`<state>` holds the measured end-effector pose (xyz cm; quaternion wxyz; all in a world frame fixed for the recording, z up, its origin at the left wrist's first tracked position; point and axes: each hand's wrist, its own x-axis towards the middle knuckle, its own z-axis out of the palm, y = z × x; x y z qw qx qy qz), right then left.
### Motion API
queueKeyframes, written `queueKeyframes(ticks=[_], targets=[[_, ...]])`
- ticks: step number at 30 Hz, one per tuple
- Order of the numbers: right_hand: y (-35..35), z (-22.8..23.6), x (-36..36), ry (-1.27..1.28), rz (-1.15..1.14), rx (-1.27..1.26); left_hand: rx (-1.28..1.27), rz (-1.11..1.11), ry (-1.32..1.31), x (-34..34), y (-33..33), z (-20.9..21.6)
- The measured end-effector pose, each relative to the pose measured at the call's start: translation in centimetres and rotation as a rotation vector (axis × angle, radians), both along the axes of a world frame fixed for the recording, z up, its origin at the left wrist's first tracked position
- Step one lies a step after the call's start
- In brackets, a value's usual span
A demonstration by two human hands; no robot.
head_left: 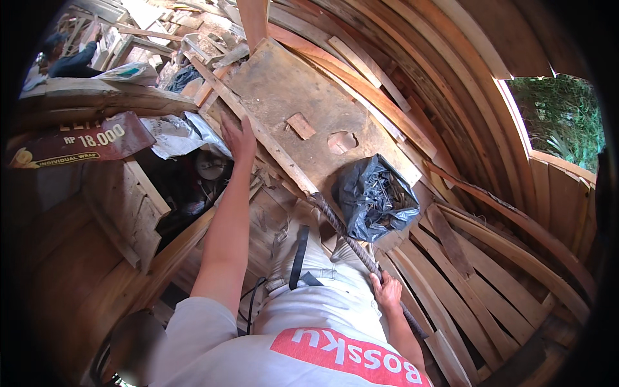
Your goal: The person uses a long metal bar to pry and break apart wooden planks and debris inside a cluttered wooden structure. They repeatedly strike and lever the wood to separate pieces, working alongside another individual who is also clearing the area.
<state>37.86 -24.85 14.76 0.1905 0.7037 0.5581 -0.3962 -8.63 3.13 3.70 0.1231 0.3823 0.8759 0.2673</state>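
A long pole slants across the middle: its far part is a pale wooden strip (277, 153), its near part a dark ribbed rod (345, 233). My right hand (387, 290) is closed around the ribbed rod, low and to the right by my waist. My left hand (240, 138) reaches forward beside the wooden strip, fingers stretched and thumb apart. The thumb lies at the strip's edge; whether it touches I cannot tell. Right of the pole, a black plastic bag (377, 200) stands open with thin dark pieces inside, too small to name.
Beyond the bag lies a worn board (264, 80) with a hole and a small wood block (300, 126). Planks (477, 290) cover the right side. Left are a wooden beam (109, 97), a dark red printed banner (84, 138) and a wooden frame (132, 206). Another person (71, 61) is far left.
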Motion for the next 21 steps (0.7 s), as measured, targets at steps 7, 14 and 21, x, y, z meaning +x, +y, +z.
queueKeyframes(ticks=[7,14,21], targets=[[-0.6,-0.4,1.3,0.018,-0.020,-0.042,-0.127,-0.925,-0.407,6.5,-11.0,7.1],[-0.1,1.5,2.6,0.042,-0.044,-0.020,-0.178,-1.006,-0.553,11.6,-11.8,9.1],[-1.7,2.8,5.0,0.194,-0.126,-0.072,-0.195,-1.461,-0.239,12.1,-7.6,14.9]])
